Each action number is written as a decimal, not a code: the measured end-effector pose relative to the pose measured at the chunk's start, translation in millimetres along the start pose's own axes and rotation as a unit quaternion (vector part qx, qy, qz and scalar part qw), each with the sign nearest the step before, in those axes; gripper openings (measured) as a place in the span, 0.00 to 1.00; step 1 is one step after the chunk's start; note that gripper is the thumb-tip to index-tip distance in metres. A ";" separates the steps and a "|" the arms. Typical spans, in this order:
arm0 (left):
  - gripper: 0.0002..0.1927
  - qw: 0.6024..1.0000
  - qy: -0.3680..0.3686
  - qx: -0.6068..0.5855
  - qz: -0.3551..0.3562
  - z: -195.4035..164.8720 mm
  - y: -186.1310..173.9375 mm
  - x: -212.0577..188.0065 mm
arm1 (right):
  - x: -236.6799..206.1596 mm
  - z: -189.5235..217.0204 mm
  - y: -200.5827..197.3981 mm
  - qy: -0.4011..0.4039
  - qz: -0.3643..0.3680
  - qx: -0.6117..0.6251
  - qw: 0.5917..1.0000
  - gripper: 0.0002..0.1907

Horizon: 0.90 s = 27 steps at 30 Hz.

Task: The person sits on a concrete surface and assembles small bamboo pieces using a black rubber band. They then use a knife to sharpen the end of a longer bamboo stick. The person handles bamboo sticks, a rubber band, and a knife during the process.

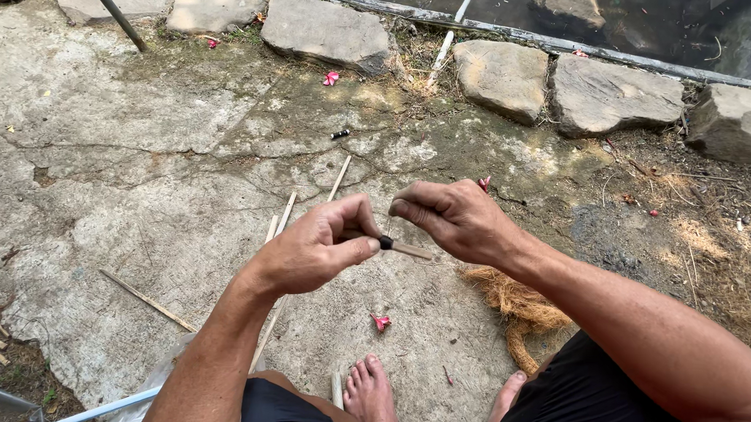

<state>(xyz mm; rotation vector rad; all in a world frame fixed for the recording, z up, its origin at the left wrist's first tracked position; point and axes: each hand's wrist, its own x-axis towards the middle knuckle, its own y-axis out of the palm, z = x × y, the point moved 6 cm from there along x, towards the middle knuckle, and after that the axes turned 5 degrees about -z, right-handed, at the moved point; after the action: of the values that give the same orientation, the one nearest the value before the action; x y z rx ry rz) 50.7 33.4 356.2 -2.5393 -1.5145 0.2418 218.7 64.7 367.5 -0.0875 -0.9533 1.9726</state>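
Note:
My left hand (pixel 314 249) pinches a thin bamboo stick (pixel 409 251) between thumb and fingers, with a small black wrap or band (pixel 385 243) around it right at the thumb tip. My right hand (pixel 452 216) is curled shut just above and to the right of that black band, fingertips close to it; whether it grips a thread is too small to tell. Both forearms reach in from the bottom of the head view over cracked concrete ground (pixel 137 162).
More bamboo sticks (pixel 147 300) lie on the concrete, with red petals (pixel 381 322) scattered about. A clump of brown coconut fibre (pixel 514 302) lies by my bare feet (pixel 371 393). Flat stones (pixel 505 74) and a dark water edge line the top. A white pipe (pixel 64 421) crosses the lower left.

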 end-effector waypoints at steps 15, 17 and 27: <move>0.03 0.994 0.047 -0.055 -0.080 -8.0 -13.2 0.6 | -1.6 -2.1 5.9 -0.044 0.001 0.021 0.999 0.12; 0.02 0.989 0.028 0.028 -0.140 -5.9 -19.4 5.4 | -6.6 4.2 14.1 -0.090 0.024 -0.029 0.995 0.12; 0.02 0.994 0.042 -0.077 -0.060 -9.5 -9.1 0.6 | 0.3 -4.9 4.4 -0.046 -0.003 0.014 0.999 0.12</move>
<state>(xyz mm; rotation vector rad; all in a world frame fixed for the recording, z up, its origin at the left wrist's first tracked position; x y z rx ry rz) 45.5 37.6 367.5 -2.5236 -1.7059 0.0025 217.4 66.5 361.3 0.0226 -0.9828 1.9973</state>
